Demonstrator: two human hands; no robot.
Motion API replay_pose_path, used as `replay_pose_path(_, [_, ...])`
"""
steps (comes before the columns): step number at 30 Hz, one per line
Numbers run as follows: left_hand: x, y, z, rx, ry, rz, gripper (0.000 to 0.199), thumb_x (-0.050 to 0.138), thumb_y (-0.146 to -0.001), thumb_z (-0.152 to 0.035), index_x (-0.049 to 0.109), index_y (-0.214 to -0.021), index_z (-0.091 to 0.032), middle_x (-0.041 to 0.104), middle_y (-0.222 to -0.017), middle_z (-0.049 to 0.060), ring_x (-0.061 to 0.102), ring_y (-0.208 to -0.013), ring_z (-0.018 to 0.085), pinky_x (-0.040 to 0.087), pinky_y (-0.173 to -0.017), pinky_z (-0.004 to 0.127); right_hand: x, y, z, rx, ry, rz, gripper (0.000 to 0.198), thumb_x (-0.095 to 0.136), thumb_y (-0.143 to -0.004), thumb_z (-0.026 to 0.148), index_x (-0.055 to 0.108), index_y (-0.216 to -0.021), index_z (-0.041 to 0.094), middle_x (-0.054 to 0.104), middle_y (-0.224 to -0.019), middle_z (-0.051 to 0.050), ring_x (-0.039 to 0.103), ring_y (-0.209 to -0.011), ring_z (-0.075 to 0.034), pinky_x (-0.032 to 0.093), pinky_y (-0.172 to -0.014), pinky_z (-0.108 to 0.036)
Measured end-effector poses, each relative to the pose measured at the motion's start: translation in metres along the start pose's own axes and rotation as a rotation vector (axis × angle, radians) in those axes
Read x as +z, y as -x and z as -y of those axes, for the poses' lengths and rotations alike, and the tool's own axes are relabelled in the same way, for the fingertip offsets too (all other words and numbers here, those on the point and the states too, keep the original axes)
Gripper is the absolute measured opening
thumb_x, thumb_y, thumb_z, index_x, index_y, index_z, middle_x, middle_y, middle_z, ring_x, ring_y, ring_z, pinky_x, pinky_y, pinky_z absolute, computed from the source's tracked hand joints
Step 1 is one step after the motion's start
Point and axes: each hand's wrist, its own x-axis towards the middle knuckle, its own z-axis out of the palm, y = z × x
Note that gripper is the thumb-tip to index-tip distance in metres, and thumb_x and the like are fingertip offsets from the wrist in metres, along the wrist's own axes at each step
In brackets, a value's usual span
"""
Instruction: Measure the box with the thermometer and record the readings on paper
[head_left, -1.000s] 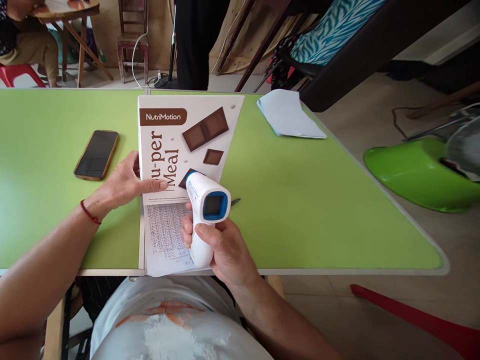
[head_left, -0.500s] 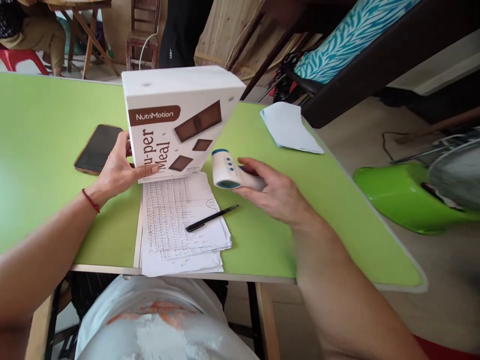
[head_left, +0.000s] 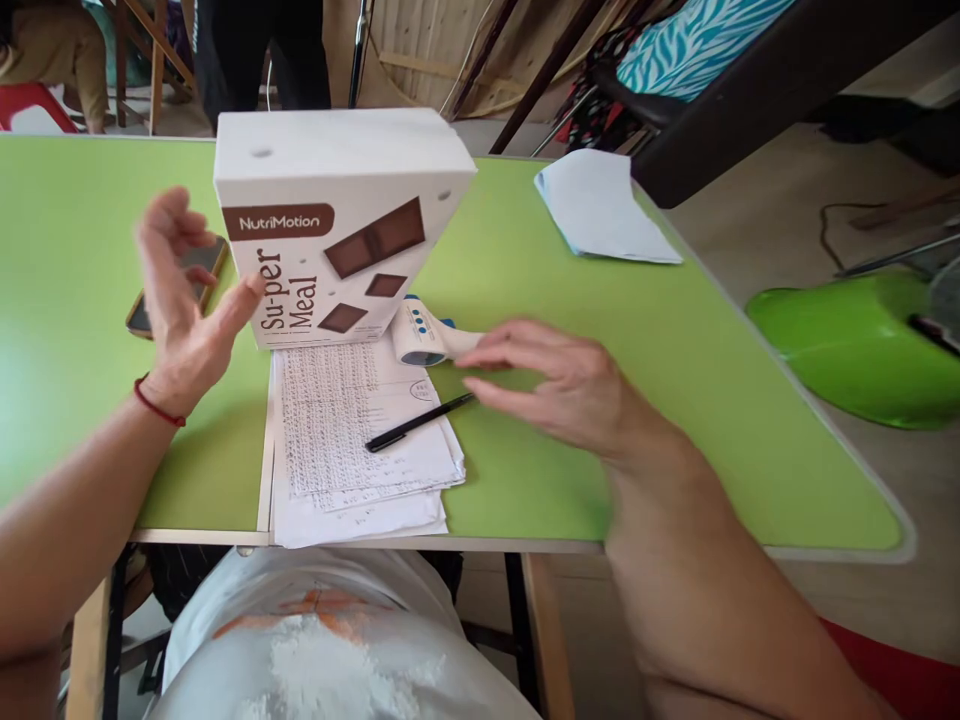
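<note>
A white NutriMotion box (head_left: pixel 300 265) stands upright on the green table, over the far end of a stack of handwritten papers (head_left: pixel 330 430). My left hand (head_left: pixel 184 300) is beside the box's left side, fingers raised and apart, holding nothing. At the box's lower right corner lies a white infrared thermometer (head_left: pixel 421 335) with blue buttons. My right hand (head_left: pixel 555 380) is open at the thermometer's handle, fingertips close to it; whether they touch cannot be told. A black pen (head_left: pixel 416 424) rests across the papers. Behind my left hand lies a phone (head_left: pixel 210 262), partly hidden.
Folded white paper (head_left: pixel 600 205) lies at the far right of the green table (head_left: pixel 675 420). A bright green plastic item (head_left: pixel 847 345) stands on the floor to the right. A person in dark trousers (head_left: pixel 259 60) stands beyond the table; another person sits at far left.
My left hand has let go of the box and lifted away to the left. The thermometer has been set down beside the box, and my right hand has opened off it.
</note>
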Motion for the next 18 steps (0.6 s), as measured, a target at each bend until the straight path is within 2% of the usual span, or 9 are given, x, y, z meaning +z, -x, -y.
replay_pose_path(2, [0.001, 0.006, -0.012, 0.288, -0.13, -0.228, 0.059, 0.079, -0.075, -0.059, 0.05, -0.116, -0.028, 0.049, -0.114, 0.001, 0.051, -0.1, 0.019, 0.041, -0.073, 0.037, -0.002, 0.005, 0.008, -0.015, -0.045, 0.098, 0.011, 0.067, -0.083, 0.036, 0.076, -0.086, 0.031, 0.068, -0.077, -0.004, 0.063, -0.071, -0.022, 0.051, -0.064, -0.038])
replay_pose_path(3, [0.002, 0.01, -0.018, 0.403, -0.179, -0.275, 0.05, 0.079, -0.077, -0.052, 0.052, -0.111, -0.028, 0.05, -0.105, 0.0, 0.051, -0.089, 0.016, 0.039, -0.066, 0.035, -0.002, 0.007, 0.01, -0.011, -0.045, 0.117, 0.008, 0.068, -0.082, 0.034, 0.075, -0.08, 0.03, 0.066, -0.072, -0.003, 0.06, -0.066, -0.02, 0.047, -0.061, -0.036])
replay_pose_path(4, [0.004, 0.014, -0.023, 0.462, -0.22, -0.227, 0.04, 0.077, -0.08, -0.041, 0.052, -0.108, -0.028, 0.05, -0.095, -0.001, 0.05, -0.079, 0.014, 0.038, -0.062, 0.034, -0.001, 0.008, 0.012, -0.005, -0.032, 0.118, 0.007, 0.07, -0.08, 0.032, 0.073, -0.074, 0.029, 0.062, -0.067, -0.002, 0.056, -0.062, -0.019, 0.043, -0.058, -0.034])
replay_pose_path(5, [0.007, 0.019, -0.028, 0.494, -0.243, -0.112, 0.031, 0.074, -0.083, -0.032, 0.052, -0.105, -0.029, 0.051, -0.087, -0.002, 0.049, -0.071, 0.012, 0.037, -0.059, 0.033, 0.001, 0.008, 0.012, -0.002, -0.018, 0.114, 0.012, 0.072, -0.078, 0.029, 0.069, -0.066, 0.028, 0.058, -0.061, 0.0, 0.052, -0.057, -0.017, 0.038, -0.056, -0.032])
replay_pose_path(8, [0.019, 0.035, -0.039, 0.612, -0.239, 0.322, 0.013, 0.062, -0.087, -0.018, 0.057, -0.097, -0.026, 0.059, -0.07, -0.004, 0.052, -0.053, 0.011, 0.038, -0.047, 0.029, 0.004, 0.006, 0.014, 0.0, 0.006, 0.052, 0.02, 0.07, -0.076, 0.023, 0.06, -0.058, 0.025, 0.05, -0.051, 0.003, 0.043, -0.048, -0.012, 0.029, -0.049, -0.029])
replay_pose_path(11, [0.032, 0.047, -0.042, 0.674, -0.383, 0.601, 0.008, 0.056, -0.093, -0.025, 0.064, -0.093, -0.025, 0.071, -0.075, -0.001, 0.063, -0.056, 0.013, 0.045, -0.047, 0.028, 0.008, 0.003, 0.023, 0.048, -0.111, -0.259, 0.011, 0.069, -0.074, 0.019, 0.062, -0.067, 0.025, 0.058, -0.056, 0.004, 0.05, -0.049, -0.012, 0.036, -0.049, -0.028])
replay_pose_path(13, [0.038, 0.054, -0.041, 0.629, -0.475, 0.698, 0.018, 0.051, -0.097, -0.029, 0.068, -0.096, -0.022, 0.078, -0.095, 0.003, 0.068, -0.06, 0.014, 0.047, -0.048, 0.029, 0.014, 0.002, 0.034, 0.091, -0.298, -0.409, 0.009, 0.069, -0.074, 0.02, 0.063, -0.071, 0.026, 0.063, -0.062, 0.003, 0.054, -0.053, -0.013, 0.043, -0.052, -0.03])
replay_pose_path(14, [0.04, 0.057, -0.04, 0.615, -0.504, 0.716, 0.021, 0.049, -0.098, -0.029, 0.069, -0.099, -0.021, 0.078, -0.105, 0.005, 0.068, -0.059, 0.014, 0.047, -0.047, 0.029, 0.019, 0.001, 0.039, 0.112, -0.39, -0.412, 0.007, 0.068, -0.075, 0.02, 0.064, -0.073, 0.026, 0.064, -0.064, 0.003, 0.056, -0.055, -0.013, 0.045, -0.053, -0.031])
replay_pose_path(18, [0.043, 0.064, -0.037, 0.613, -0.58, 0.739, 0.023, 0.054, -0.097, -0.031, 0.071, -0.096, -0.016, 0.074, -0.121, 0.009, 0.062, -0.049, 0.013, 0.041, -0.041, 0.03, 0.039, -0.005, 0.052, 0.221, -0.527, -0.248, 0.002, 0.064, -0.076, 0.023, 0.066, -0.075, 0.024, 0.064, -0.064, 0.002, 0.056, -0.055, -0.014, 0.046, -0.053, -0.03])
